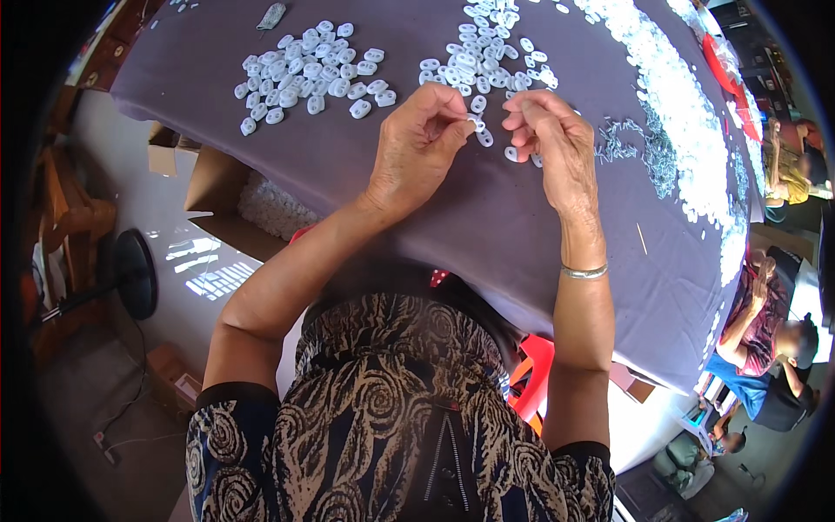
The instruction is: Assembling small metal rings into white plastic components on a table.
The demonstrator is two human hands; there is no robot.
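Note:
Over the cloth-covered table, my left hand (424,143) pinches a small white oval plastic piece (475,123) with holes between thumb and forefinger. My right hand (558,143) is a short gap to the right, fingers curled and thumb bent in; whatever they may hold is too small to make out. Below and between the hands lie a few loose oval pieces (484,138). A heap of similar two-holed pieces (470,61) stretches away just beyond my hands. Farther left is a separate pile of white pieces (304,70).
Small grey metal parts (657,157) lie right of my right hand, beside a long bank of white pieces (687,113). A thin stick (642,238) rests on the purple-grey cloth (487,226). Below the table's left edge stands an open cardboard box (217,187). Other people sit at the far right.

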